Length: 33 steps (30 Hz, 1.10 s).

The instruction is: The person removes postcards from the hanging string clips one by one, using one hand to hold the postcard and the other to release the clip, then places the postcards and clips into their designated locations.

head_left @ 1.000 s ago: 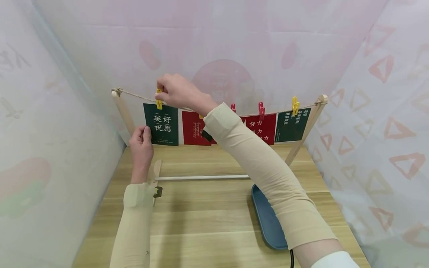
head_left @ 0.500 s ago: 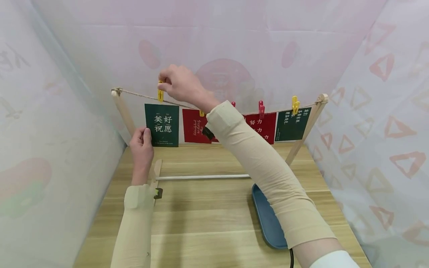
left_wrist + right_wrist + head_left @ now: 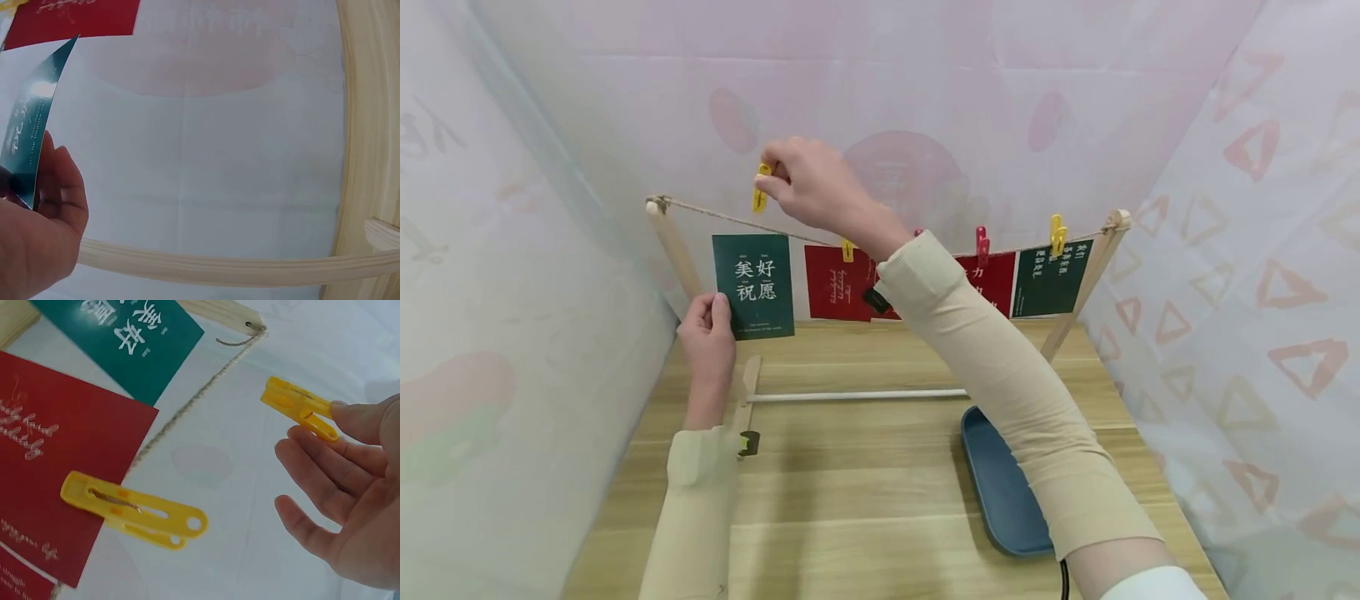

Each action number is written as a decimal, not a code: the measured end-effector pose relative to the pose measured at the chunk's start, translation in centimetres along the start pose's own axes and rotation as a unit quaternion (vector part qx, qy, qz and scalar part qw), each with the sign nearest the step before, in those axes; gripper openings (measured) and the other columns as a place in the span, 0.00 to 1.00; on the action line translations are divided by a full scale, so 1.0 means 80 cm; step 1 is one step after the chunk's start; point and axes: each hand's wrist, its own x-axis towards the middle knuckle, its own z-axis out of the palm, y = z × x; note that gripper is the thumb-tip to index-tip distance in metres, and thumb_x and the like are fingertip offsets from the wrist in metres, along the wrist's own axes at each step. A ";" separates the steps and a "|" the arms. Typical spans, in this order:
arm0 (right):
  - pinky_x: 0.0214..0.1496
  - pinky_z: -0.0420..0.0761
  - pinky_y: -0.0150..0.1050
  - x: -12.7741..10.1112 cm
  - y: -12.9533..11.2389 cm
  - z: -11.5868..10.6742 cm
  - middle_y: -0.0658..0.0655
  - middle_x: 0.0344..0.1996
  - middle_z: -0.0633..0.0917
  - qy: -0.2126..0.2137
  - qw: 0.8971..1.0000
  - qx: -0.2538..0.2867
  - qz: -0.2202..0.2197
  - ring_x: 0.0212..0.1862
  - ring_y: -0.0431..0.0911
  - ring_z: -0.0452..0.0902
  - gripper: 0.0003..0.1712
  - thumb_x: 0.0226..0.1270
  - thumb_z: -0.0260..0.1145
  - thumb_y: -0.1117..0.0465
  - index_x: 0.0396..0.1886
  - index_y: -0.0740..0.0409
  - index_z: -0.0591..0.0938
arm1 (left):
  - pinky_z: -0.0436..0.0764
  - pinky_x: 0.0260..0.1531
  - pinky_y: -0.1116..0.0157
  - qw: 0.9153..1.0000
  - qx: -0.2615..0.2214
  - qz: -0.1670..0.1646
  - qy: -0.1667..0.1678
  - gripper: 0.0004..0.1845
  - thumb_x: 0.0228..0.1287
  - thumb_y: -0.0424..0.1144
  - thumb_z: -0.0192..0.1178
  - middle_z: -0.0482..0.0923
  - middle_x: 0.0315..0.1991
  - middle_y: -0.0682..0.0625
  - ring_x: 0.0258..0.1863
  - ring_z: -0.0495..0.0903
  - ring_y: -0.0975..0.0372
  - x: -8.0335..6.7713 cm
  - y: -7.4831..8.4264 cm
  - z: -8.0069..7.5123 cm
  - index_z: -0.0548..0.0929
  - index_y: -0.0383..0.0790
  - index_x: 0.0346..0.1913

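Observation:
My left hand (image 3: 710, 337) pinches the lower left edge of a green card (image 3: 754, 287) with white characters. In the left wrist view the card (image 3: 37, 119) stands tilted between thumb and fingers. My right hand (image 3: 820, 183) holds a yellow clothespin (image 3: 762, 188) above the twine (image 3: 730, 218), apart from both twine and card. The right wrist view shows that clothespin (image 3: 300, 407) pinched at its handle end. A second yellow clothespin (image 3: 134, 509) clamps a red card (image 3: 62, 456) to the twine. The green card's top edge lies just below the line, free of any clip.
Wooden posts (image 3: 676, 250) hold the twine at both ends. Red clothespins (image 3: 982, 243) and another yellow clothespin (image 3: 1057, 236) hold more cards, including a green one (image 3: 1051, 282) at right. A blue tray (image 3: 1003, 492) sits under the right forearm. A white rod (image 3: 857, 395) crosses the wooden table (image 3: 850, 483).
My right hand has lifted the yellow clothespin up off the twine and green card. My left hand has drawn the card slightly down and left, away from the line.

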 end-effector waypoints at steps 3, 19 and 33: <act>0.40 0.74 0.27 -0.013 0.002 -0.007 0.52 0.44 0.86 0.017 1.000 0.012 0.003 0.41 0.40 0.78 0.14 0.73 0.60 0.54 0.49 0.56 0.80 | 0.72 0.34 0.77 1.000 0.003 -0.022 0.003 0.19 0.74 0.47 0.51 0.77 0.34 0.61 0.34 0.73 0.69 0.000 0.000 -0.004 0.80 0.33 0.50; 0.40 0.80 0.29 -0.091 0.059 -0.013 0.54 0.37 0.85 0.107 0.992 0.072 -0.018 0.36 0.41 0.81 0.14 0.69 0.62 0.57 0.47 0.61 0.75 | 0.76 0.34 0.78 0.995 0.004 -0.096 -0.020 0.17 0.74 0.49 0.52 0.80 0.37 0.61 0.36 0.78 0.69 -0.036 -0.014 -0.040 0.81 0.39 0.50; 0.36 0.79 0.32 -0.162 0.114 0.056 0.53 0.30 0.83 0.065 0.994 0.081 -0.021 0.30 0.41 0.77 0.16 0.68 0.64 0.58 0.51 0.62 0.78 | 0.76 0.39 0.79 0.981 0.049 -0.181 -0.060 0.25 0.74 0.55 0.49 0.80 0.50 0.48 0.43 0.77 0.68 -0.086 -0.051 -0.049 0.78 0.38 0.58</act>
